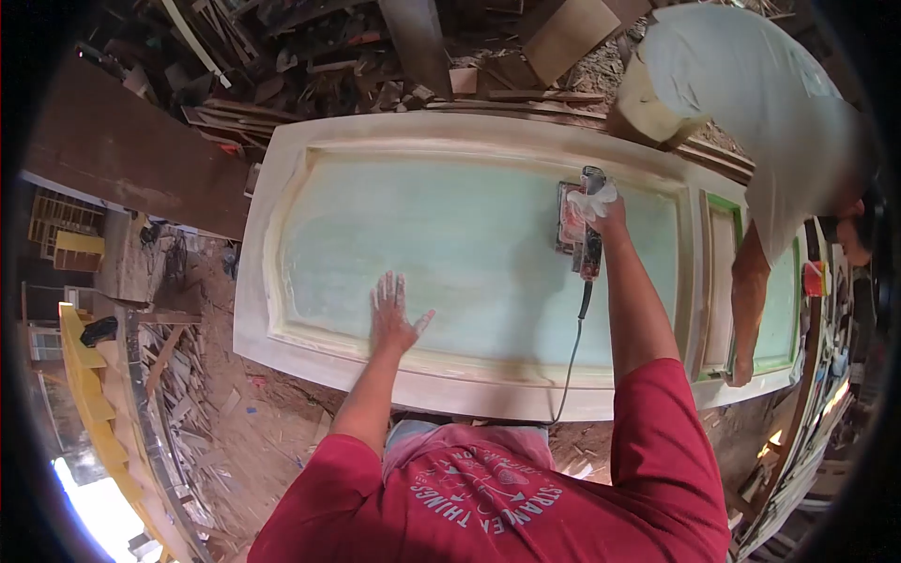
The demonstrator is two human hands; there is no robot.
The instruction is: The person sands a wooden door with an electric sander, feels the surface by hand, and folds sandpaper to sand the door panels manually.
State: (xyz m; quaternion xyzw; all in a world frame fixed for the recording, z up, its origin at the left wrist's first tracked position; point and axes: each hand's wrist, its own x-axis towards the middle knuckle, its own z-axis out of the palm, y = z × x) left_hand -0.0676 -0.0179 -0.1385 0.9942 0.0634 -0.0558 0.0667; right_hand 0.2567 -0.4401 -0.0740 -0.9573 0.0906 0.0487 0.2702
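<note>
Head view: the sander (590,246) is in my right hand (597,201), with its long axis running twelve to six, across the door's (450,399) nine-to-three length.
My right fingers are closed around the sander's upper part, so that hand is the nearer one; from my left hand (392,324), the sander lies toward two o'clock. My left hand is empty, palm down with fingers apart, pointing toward twelve over the pale green panel (404,225); I cannot tell how firmly it presses. The sander is over the panel's three o'clock half, its cord (572,361) trailing toward six. Another person (751,94) bends over the door's three o'clock end, one hand (741,373) by its edge.
</note>
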